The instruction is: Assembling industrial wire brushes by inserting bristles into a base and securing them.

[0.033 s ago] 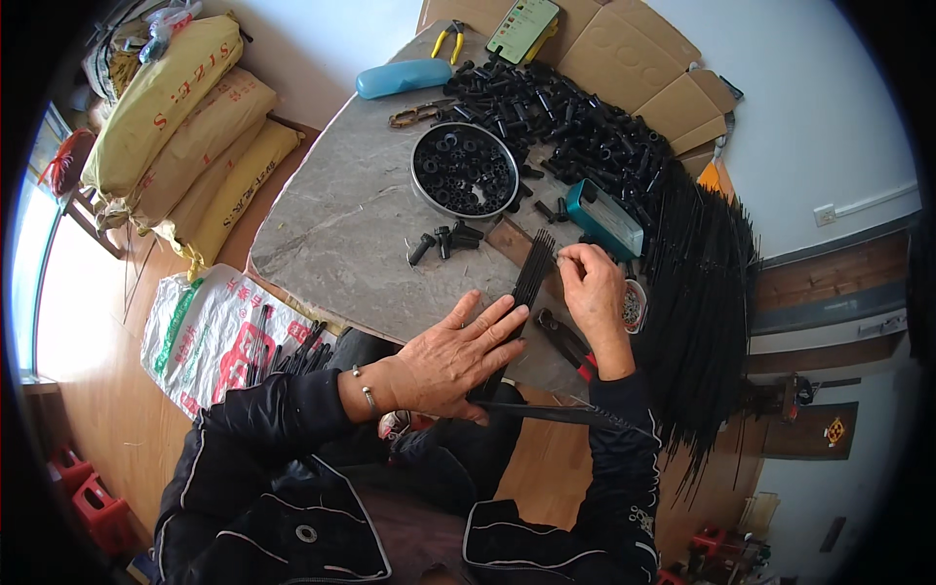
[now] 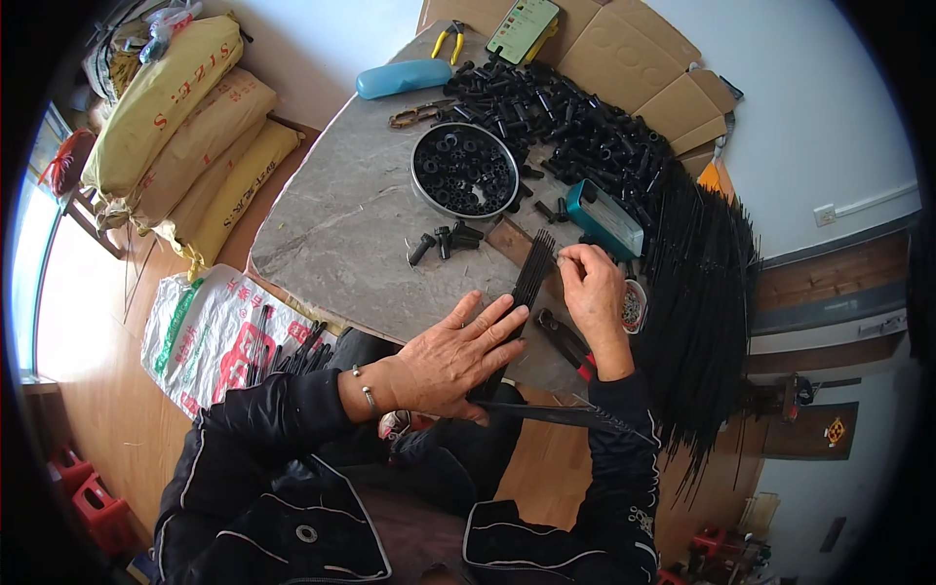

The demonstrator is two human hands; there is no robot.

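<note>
My left hand [image 2: 450,356] lies flat with its fingers stretched and spread across a bundle of thin black rods [image 2: 534,268], pressing it at the table's near edge. The rods' upper ends stick out past my fingers, over a small brown wooden block [image 2: 509,240]. Beside those ends, my right hand [image 2: 593,291] is closed in a pinch; what sits between thumb and forefinger is too small to make out. Pliers with red-and-black handles [image 2: 565,343] lie below the right hand. A small bowl of tiny pieces [image 2: 633,306] is partly hidden behind that hand.
A round tin [image 2: 466,207] holds black rings. Short black tubular parts [image 2: 575,122] are heaped behind it, near a teal box [image 2: 604,222]. Long black rods [image 2: 697,312] hang over the right edge. A blue case [image 2: 403,78], yellow-handled pliers [image 2: 449,41] and a phone [image 2: 523,29] lie at the back.
</note>
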